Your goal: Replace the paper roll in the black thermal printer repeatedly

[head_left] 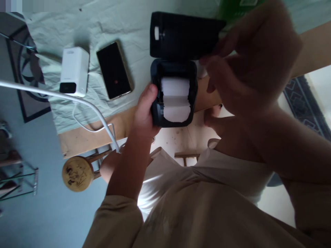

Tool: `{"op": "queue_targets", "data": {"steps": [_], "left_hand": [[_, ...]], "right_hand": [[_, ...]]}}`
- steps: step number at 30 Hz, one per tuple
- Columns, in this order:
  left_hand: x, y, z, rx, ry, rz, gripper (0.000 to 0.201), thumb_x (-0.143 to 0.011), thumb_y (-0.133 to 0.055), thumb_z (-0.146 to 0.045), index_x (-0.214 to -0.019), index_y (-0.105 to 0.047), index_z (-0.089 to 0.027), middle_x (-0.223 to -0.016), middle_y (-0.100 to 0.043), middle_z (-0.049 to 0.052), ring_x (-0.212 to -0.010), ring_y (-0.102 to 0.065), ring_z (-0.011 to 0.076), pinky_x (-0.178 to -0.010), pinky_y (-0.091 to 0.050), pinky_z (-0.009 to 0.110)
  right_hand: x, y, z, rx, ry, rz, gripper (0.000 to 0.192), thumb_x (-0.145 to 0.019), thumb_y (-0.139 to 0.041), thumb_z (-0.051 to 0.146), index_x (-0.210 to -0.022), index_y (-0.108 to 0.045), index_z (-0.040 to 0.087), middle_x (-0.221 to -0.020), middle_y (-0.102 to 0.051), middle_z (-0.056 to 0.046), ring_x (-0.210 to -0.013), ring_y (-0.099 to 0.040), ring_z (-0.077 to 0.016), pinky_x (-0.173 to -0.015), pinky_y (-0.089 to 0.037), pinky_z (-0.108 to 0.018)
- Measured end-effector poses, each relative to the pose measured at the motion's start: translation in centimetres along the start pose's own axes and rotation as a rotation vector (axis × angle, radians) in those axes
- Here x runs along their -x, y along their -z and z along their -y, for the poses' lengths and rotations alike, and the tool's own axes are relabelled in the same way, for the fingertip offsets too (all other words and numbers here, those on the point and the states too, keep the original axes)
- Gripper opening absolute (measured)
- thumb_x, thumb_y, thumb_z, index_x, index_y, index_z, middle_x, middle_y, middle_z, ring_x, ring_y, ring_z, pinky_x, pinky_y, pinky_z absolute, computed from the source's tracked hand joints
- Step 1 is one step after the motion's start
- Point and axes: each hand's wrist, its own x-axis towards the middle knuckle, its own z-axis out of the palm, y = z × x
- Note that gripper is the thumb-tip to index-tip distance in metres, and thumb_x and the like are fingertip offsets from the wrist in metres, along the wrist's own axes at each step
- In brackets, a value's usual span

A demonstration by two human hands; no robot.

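My left hand (144, 110) grips the left side of a small black printer (157, 117), held above the table's near edge. Its lid (181, 34) is swung open and away from me. A white paper roll (176, 98) sits in the open bay, its loose end lying toward me. My right hand (248, 65) hovers close to the camera at the printer's right side, fingers bent near the lid's right corner; whether it touches the lid is unclear because of blur.
A dark phone (114, 70) lies face up on the pale green cloth (103, 24). Left of it stands a white charger block (73, 70) with a white cable (64, 97) running across. A round wooden stool (77, 173) stands below the wooden table edge (85, 136).
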Motion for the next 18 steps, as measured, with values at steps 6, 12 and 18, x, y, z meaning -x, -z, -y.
{"op": "queue_targets", "data": {"steps": [6, 12, 18], "left_hand": [[-0.2, -0.4, -0.7, 0.04, -0.008, -0.014, 0.038, -0.102, -0.055, -0.054, -0.103, -0.077, -0.023, -0.132, -0.078, 0.006, -0.152, -0.054, 0.0303, -0.121, -0.053, 0.041], [-0.3, -0.5, -0.7, 0.128, 0.065, 0.023, 0.039, -0.105, -0.05, -0.05, -0.099, -0.076, -0.021, -0.119, -0.08, 0.004, -0.146, -0.06, 0.0262, -0.119, -0.055, 0.039], [-0.5, -1.7, -0.9, 0.321, 0.012, 0.135, 0.028, -0.107, -0.052, -0.031, -0.095, -0.072, -0.016, -0.094, -0.078, 0.002, -0.137, -0.066, 0.0229, -0.122, -0.052, 0.04]], "right_hand": [[-0.1, 0.1, 1.5, 0.335, 0.22, 0.2, 0.026, -0.105, -0.051, 0.037, -0.105, -0.075, 0.027, -0.093, -0.074, -0.002, -0.075, -0.07, -0.0176, -0.079, -0.061, -0.039], [-1.0, -0.3, 1.8, 0.328, 0.184, 0.242, 0.031, -0.105, -0.051, 0.04, -0.114, -0.076, 0.024, -0.118, -0.077, -0.004, -0.089, -0.074, -0.0201, -0.077, -0.06, -0.038], [-2.7, -1.2, 2.7, 0.64, 0.075, 0.556, 0.035, -0.1, -0.052, 0.035, -0.121, -0.077, 0.021, -0.115, -0.076, -0.009, -0.115, -0.074, -0.0382, -0.09, -0.059, -0.05]]}}
